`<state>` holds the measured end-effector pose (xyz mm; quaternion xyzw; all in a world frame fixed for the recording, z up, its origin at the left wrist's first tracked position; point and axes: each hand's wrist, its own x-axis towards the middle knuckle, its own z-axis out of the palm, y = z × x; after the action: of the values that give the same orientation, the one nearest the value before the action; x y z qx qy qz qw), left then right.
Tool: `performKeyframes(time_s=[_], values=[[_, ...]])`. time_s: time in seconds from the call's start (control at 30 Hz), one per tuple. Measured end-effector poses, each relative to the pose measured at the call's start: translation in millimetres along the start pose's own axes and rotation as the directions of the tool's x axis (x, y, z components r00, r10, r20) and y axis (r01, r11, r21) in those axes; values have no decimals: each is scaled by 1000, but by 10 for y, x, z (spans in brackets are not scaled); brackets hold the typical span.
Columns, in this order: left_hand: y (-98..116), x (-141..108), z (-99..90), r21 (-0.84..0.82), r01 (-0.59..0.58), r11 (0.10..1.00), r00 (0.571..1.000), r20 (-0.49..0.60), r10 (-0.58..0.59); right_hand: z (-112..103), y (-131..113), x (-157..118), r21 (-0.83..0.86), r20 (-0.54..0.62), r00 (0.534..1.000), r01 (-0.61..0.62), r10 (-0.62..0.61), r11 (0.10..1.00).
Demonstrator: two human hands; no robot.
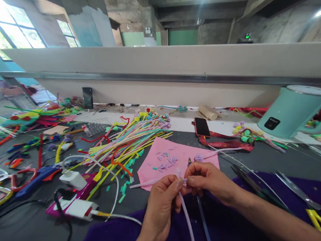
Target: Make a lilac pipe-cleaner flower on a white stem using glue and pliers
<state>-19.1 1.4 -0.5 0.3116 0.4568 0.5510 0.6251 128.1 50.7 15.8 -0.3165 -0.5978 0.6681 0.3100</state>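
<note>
My left hand [162, 200] pinches a lilac chenille stem [187, 220] near its top, and the stem's length hangs down below my fingers. My right hand [208, 178] meets it fingertip to fingertip, closed on the same lilac piece. A thin dark blue stick-like tool [203, 222] passes through my right hand, its pointed tip showing above the fingers. Under both hands lies a pink sheet [149, 163] with small cut lilac pieces [164, 161] scattered over it. Another lilac stem [145, 183] rests at its left edge, and a lilac curled head on a stem [199, 157] lies at right.
A blue glue gun [38, 181], scissors [1, 181] and a magenta power strip [80, 200] with cables lie left. Bundled colored stems [131, 138] fill the middle back. A phone [201, 127], mint kettle [287, 112] and red-yellow-handled scissors [304, 194] are right.
</note>
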Motion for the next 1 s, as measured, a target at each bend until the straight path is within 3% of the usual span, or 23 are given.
performKeyframes(time_s=[0.13,0.4,0.53,0.7,1.0], values=[[-9,-6,13,6,-9,1000,1000,24,9,30,32,4,22,-1,1000,-1,1,1000],[-8,8,-2,-42,33,999,999,19,-32,52,-64,-22,31,-174,982,77,-70,997],[6,4,-23,-42,5,999,1000,17,-4,5,-123,-35,64,-160,987,33,-22,997],[5,-2,-15,-29,30,999,999,28,-29,6,-37,-33,-41,-84,994,60,-63,997],[-25,15,-6,-36,-14,999,1000,24,15,72,-50,-66,-179,-90,995,31,-47,983]])
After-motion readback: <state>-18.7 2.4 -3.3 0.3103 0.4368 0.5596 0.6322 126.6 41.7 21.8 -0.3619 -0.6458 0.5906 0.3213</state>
